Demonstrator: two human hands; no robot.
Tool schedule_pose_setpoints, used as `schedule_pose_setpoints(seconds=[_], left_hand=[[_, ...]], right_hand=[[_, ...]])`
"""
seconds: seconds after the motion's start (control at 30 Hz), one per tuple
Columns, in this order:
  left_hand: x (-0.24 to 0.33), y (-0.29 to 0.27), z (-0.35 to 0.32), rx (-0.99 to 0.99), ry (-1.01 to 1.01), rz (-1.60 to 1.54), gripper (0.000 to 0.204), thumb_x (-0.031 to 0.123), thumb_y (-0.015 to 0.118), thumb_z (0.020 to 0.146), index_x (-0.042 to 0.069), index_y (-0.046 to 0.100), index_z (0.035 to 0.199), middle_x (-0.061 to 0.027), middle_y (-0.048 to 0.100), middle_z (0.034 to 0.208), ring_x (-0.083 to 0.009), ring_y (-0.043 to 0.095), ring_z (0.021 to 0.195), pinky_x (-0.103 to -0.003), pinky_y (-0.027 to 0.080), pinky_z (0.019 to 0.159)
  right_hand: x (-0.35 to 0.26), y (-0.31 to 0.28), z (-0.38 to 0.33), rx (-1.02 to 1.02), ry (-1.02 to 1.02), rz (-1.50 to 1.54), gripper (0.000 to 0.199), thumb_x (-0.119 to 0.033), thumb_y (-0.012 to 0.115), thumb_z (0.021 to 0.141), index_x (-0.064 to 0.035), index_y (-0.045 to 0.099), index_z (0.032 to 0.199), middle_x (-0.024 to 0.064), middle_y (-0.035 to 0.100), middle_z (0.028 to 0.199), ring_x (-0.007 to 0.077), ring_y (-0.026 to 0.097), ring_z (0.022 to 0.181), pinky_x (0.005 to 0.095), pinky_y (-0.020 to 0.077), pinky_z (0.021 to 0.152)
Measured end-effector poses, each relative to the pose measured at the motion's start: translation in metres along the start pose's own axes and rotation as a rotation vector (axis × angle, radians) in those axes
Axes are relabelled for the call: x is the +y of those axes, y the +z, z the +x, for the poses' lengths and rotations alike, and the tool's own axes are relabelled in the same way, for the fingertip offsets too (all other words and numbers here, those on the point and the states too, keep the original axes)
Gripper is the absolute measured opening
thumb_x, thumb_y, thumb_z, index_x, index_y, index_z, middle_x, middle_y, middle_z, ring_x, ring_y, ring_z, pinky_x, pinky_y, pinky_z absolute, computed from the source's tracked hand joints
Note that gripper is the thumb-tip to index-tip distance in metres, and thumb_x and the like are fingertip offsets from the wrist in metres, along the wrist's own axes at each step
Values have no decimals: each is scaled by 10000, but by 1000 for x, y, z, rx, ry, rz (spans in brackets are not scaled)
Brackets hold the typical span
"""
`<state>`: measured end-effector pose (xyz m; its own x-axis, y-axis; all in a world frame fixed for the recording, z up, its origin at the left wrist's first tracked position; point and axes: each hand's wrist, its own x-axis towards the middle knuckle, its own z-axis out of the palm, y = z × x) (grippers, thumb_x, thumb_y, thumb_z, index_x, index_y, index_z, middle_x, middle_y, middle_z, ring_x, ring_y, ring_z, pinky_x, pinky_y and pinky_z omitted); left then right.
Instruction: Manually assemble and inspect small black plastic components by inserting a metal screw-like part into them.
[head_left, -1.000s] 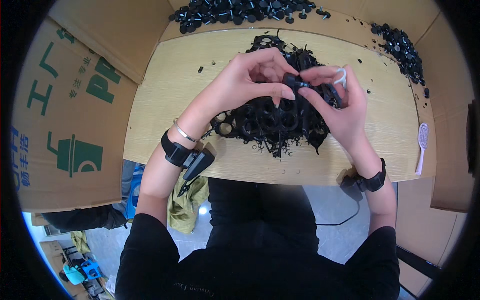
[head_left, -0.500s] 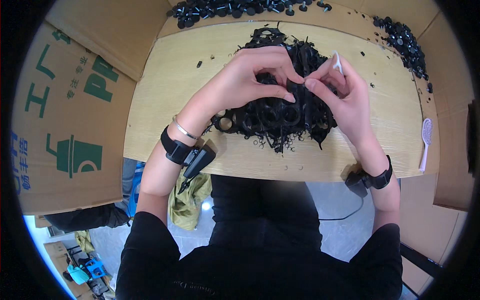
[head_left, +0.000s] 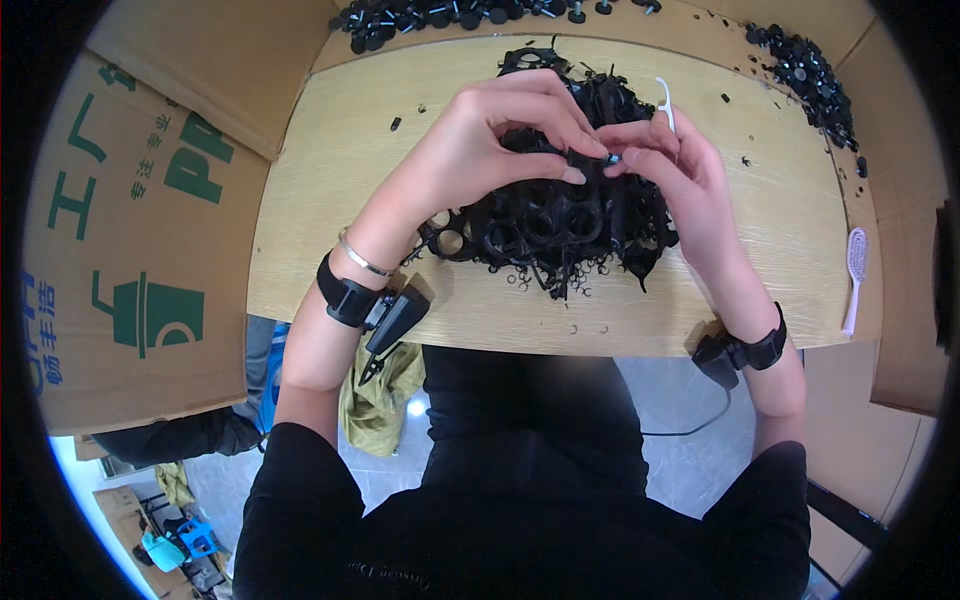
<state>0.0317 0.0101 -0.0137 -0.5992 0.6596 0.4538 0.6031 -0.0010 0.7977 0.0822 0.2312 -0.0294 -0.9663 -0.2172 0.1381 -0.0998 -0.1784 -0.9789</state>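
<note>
- Left hand (head_left: pixel 490 140) over the middle of the wooden table (head_left: pixel 330 200), fingers curled in, thumb and index tips pinched narrow on a small black part (head_left: pixel 598 157).
- Right hand (head_left: pixel 680 170) meets it at 3 o'clock of the left fingertips; thumb and forefinger closed on the same small black part, so both hands hold it between them.
- Right hand also has a thin white pick (head_left: pixel 665 100) sticking up at 12 o'clock from behind its fingers; exact grip on it hidden.
- The part sits just above a heap of black plastic ring frames (head_left: pixel 550 225), which lies on the table directly under the hands.
- Loose black bits (head_left: pixel 580 290) scattered at 6 o'clock of the heap.
- Row of small black pieces (head_left: pixel 450 12) along the table's far edge at 12 o'clock; another cluster (head_left: pixel 805 70) at 1–2 o'clock.
- White-pink brush (head_left: pixel 855 275) at the table's 3 o'clock edge, well apart from the hands.
- Cardboard sheet with green print (head_left: pixel 120 250) at 9 o'clock.
- Black wrist bands on both wrists; silver bracelet (head_left: pixel 362 262) on the left.
</note>
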Motion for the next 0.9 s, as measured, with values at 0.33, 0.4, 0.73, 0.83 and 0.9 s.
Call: schedule_pose_setpoints(seconds=[0.33, 0.4, 0.73, 0.83, 0.9], left_hand=[[3, -3, 0, -43, 0, 168, 263, -5, 808, 687, 68, 768, 936, -31, 623, 921, -154, 601, 855, -263, 492, 762], [4, 0, -2, -31, -55, 121, 257, 0, 810, 682, 72, 769, 926, -29, 626, 910, -157, 600, 847, -267, 489, 758], [-1, 2, 0, -32, 45, 173, 262, 27, 825, 649, 81, 769, 900, -26, 631, 886, -173, 613, 857, -283, 485, 764], [0, 5, 0, -33, 61, 155, 270, 1, 821, 654, 77, 764, 906, -31, 631, 901, -166, 614, 856, -277, 505, 756], [1, 7, -2, -25, 26, 119, 276, -17, 816, 664, 67, 756, 920, -34, 632, 911, -153, 617, 852, -268, 516, 748]], right_hand=[[3, 5, 2, 120, -439, -684, 293, -6, 729, 825, -13, 436, 802, 93, 728, 824, 77, 643, 705, 224, 489, 657], [0, 5, -2, 135, -444, -756, 280, -1, 730, 819, -11, 451, 805, 86, 728, 824, 73, 636, 694, 221, 475, 646], [5, 7, -2, 39, -249, -312, 208, 56, 667, 845, 5, 535, 997, 66, 664, 919, 139, 626, 883, 290, 495, 838], [4, 5, -3, 28, -201, -262, 204, 45, 661, 862, 7, 523, 1009, 70, 658, 941, 130, 622, 896, 289, 492, 842], [3, 4, -4, 40, -178, -197, 192, 40, 659, 869, 5, 524, 1001, 70, 656, 942, 127, 619, 898, 287, 491, 845]])
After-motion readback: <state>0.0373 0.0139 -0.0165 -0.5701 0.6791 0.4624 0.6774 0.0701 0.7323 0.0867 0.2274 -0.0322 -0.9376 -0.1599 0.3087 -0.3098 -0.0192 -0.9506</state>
